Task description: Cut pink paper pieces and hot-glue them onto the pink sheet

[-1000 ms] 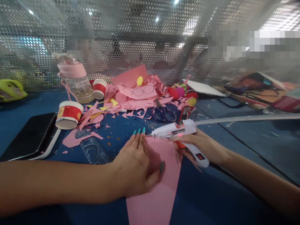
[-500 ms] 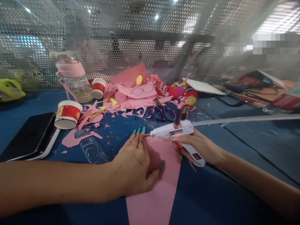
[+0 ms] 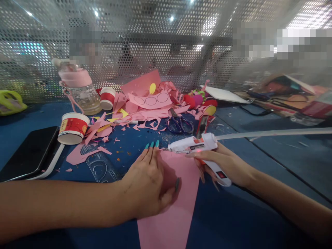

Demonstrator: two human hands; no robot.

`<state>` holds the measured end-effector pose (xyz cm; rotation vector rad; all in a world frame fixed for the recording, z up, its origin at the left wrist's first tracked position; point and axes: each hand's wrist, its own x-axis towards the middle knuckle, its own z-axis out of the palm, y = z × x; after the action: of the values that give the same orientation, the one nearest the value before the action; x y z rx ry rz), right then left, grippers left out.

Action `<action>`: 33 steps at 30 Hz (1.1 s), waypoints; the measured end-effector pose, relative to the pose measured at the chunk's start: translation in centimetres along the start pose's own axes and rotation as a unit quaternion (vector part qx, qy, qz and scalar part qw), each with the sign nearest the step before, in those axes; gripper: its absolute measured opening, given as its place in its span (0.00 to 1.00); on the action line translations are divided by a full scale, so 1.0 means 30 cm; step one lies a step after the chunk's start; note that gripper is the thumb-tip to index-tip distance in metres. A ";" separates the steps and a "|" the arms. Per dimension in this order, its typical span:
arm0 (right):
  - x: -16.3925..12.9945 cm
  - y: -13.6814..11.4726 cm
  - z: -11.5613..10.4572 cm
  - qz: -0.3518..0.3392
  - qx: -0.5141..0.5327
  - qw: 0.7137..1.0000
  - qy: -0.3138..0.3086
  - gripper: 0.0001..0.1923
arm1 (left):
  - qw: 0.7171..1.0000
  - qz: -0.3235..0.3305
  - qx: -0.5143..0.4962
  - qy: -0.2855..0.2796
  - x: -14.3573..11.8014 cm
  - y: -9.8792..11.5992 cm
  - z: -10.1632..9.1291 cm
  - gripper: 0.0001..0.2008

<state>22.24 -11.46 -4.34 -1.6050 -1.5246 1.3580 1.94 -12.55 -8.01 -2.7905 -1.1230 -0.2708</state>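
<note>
Left hand (image 3: 149,183) pressed flat, fingers spread open, on a pink paper triangle (image 3: 173,204) lying on the blue desk (image 3: 259,214) near its front edge, pinning the sheet so it cannot slide. Right hand (image 3: 225,164) with its grip closed around a white hot glue gun (image 3: 199,148), nozzle lowered to the triangle's far edge, just beside the left fingertips (image 3: 151,145), a clear glue stick trailing out behind toward the right. Beyond, toward the desk's back edge against the perforated screen: pink paper scraps (image 3: 145,110), blue-handled scissors (image 3: 180,126), two red paper cups (image 3: 73,128), a pink-lidded bottle (image 3: 79,90). At the left edge, a dark phone (image 3: 29,152).
</note>
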 end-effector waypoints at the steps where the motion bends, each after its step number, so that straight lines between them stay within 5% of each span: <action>1: -0.002 -0.001 -0.002 -0.002 -0.002 1.000 -0.001 0.15 | 1.000 0.001 -0.001 0.002 0.000 0.000 -0.001 0.37; 33: -0.008 -0.007 0.024 -0.038 -0.003 0.999 -0.007 0.15 | 1.000 0.006 -0.007 -0.009 0.001 0.004 -0.004 0.35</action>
<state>21.54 -11.81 -4.35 -1.5276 -1.5827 1.3279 2.03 -12.63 -7.88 -2.8166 -1.1135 -0.2541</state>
